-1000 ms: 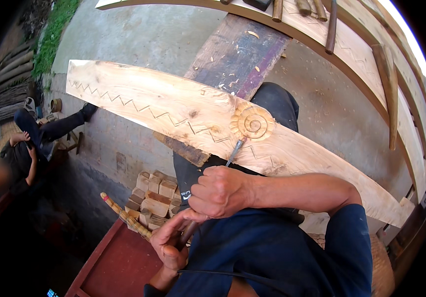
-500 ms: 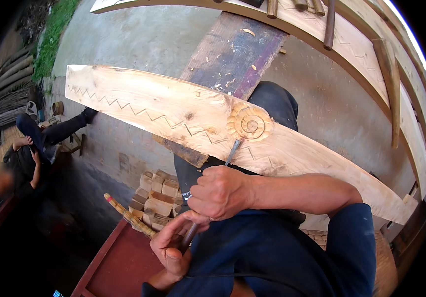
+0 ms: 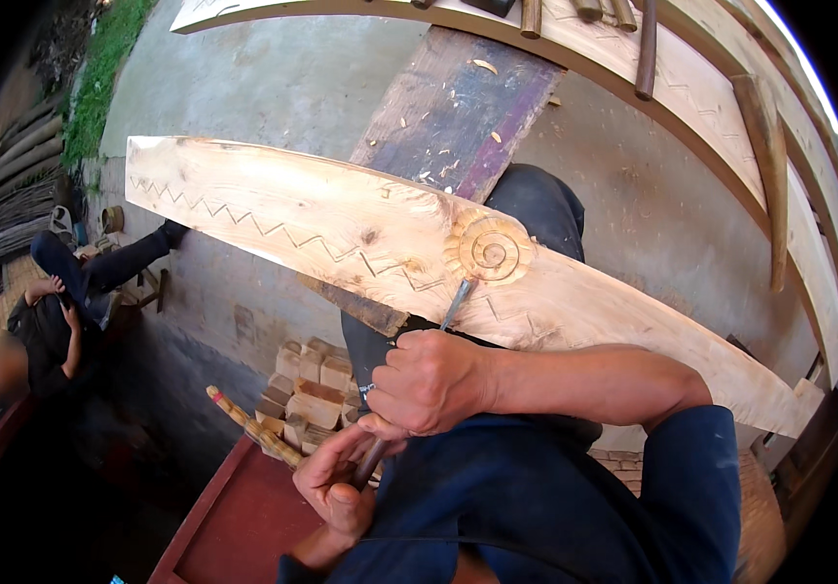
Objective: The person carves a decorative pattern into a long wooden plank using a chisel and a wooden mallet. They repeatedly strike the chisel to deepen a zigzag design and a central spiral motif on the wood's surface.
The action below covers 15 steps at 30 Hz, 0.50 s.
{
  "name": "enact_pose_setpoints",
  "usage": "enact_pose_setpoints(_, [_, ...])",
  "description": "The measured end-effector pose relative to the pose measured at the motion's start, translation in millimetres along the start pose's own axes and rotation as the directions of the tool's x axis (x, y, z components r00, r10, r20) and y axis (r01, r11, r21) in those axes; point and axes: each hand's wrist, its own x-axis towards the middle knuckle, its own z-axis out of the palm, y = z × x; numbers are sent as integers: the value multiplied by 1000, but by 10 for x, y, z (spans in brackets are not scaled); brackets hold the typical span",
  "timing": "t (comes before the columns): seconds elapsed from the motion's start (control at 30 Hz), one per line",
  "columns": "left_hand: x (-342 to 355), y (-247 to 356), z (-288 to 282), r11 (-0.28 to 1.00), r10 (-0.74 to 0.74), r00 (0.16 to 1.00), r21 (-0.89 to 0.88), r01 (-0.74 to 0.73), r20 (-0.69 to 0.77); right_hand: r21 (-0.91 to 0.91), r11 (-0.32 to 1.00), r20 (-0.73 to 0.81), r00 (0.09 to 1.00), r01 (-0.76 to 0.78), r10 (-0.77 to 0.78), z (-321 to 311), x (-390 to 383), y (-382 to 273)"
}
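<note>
A long pale wooden board [image 3: 292, 200] lies slantwise in front of me, with a zigzag line cut along it and a round carved spiral flower [image 3: 490, 250]. The metal tip of a carving chisel [image 3: 457, 300] touches the wood at the flower's lower edge. My right hand [image 3: 430, 382] is wrapped in a fist round the chisel, close behind its blade. Lower down, my left hand [image 3: 334, 479] curls at the dark handle's rear part, its thumb apart and the handle against the palm. My right forearm crosses over the board's near edge.
A plank [image 3: 448, 107] with wood chips runs away beneath the board. Several wooden-handled tools [image 3: 646, 54] lie on a curved beam [image 3: 730, 175] at the far right. Small wood blocks [image 3: 314, 389] are piled near my left, by a red surface [image 3: 243, 516]. A seated person [image 3: 58, 311] is at left.
The board's left end sits slightly lower in the picture. Both hands keep their hold, and the chisel tip stays at the flower's lower edge.
</note>
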Motion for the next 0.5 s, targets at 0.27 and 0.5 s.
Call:
enact_pose_setpoints(0.27, [217, -118, -109, 999, 25, 992, 33, -29, 127, -76, 997, 90, 996, 21, -14, -27, 17, 45])
enact_pose_setpoints(0.5, [124, -48, -276, 946, 246, 944, -157, -283, -219, -84, 996, 57, 998, -26, 31, -60, 70, 15])
